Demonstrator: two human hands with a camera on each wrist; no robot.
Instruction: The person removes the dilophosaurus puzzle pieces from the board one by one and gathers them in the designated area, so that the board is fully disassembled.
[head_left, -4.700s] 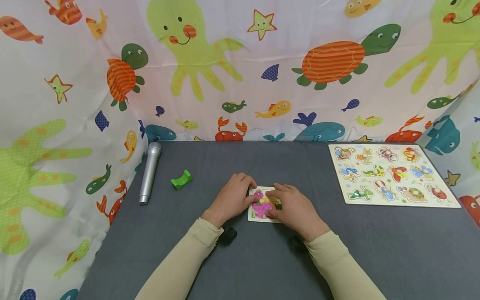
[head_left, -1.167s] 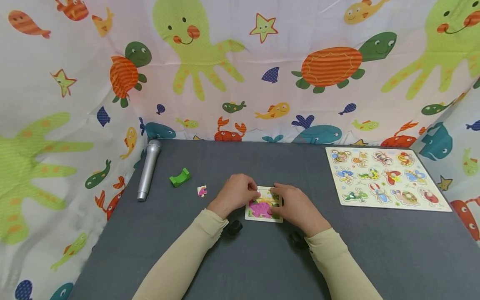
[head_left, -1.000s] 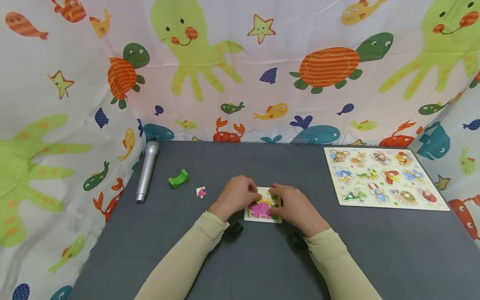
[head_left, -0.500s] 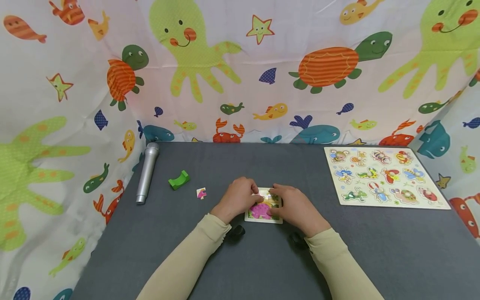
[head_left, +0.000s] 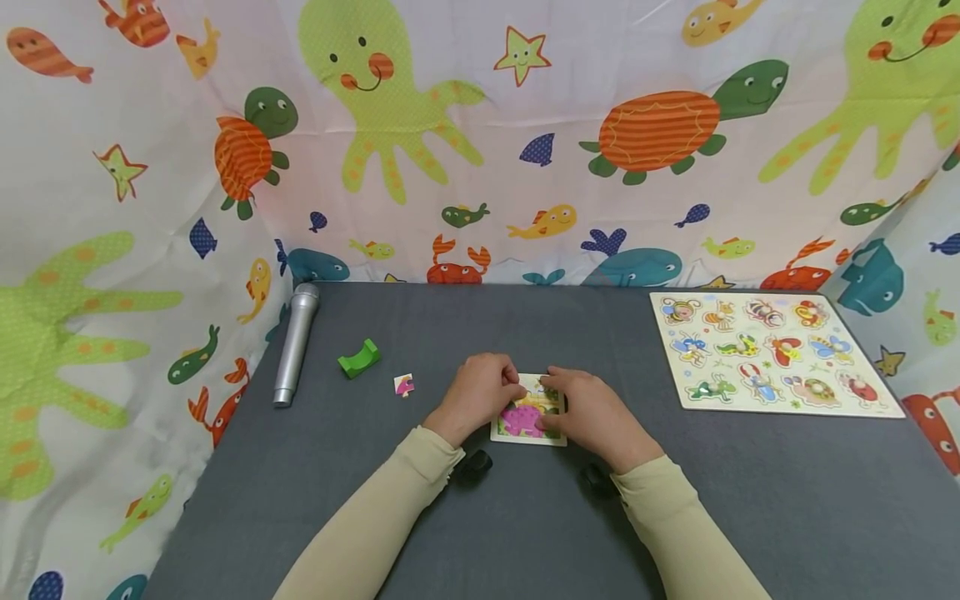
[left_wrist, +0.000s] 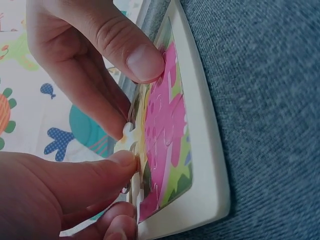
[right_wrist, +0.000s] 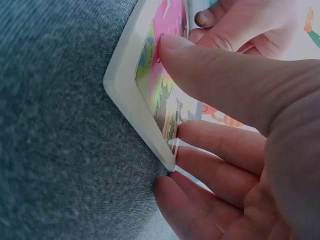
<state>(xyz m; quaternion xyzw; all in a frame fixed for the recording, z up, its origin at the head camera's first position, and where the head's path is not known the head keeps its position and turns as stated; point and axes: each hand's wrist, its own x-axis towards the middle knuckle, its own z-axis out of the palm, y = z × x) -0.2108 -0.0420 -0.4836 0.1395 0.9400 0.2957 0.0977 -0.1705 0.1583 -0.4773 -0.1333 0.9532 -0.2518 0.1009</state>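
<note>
A small square jigsaw puzzle (head_left: pixel 527 428) in a pale frame, with a pink animal picture, lies on the grey table between both hands. My left hand (head_left: pixel 476 393) is at its upper left; in the left wrist view its thumb and fingers pinch a pale yellow puzzle piece (left_wrist: pixel 129 134), raised at the far edge. My right hand (head_left: pixel 596 418) grips the puzzle's right side, thumb (right_wrist: pixel 175 46) on the pink picture and fingers around the frame edge. Left of my left hand lies a loose pink and white puzzle piece (head_left: pixel 403 384).
A green curved block (head_left: pixel 360 359) and a silver microphone (head_left: pixel 297 346) lie to the left. On the right is a white board (head_left: pixel 780 354) with several insect pictures. A sea-animal curtain (head_left: pixel 480 125) borders the table (head_left: pixel 525 533) behind and at the sides.
Compared with the earliest frame, a pink piece now lies on the table to the left. My left hand has shifted slightly over the puzzle's upper part; my right hand stays at its right side.
</note>
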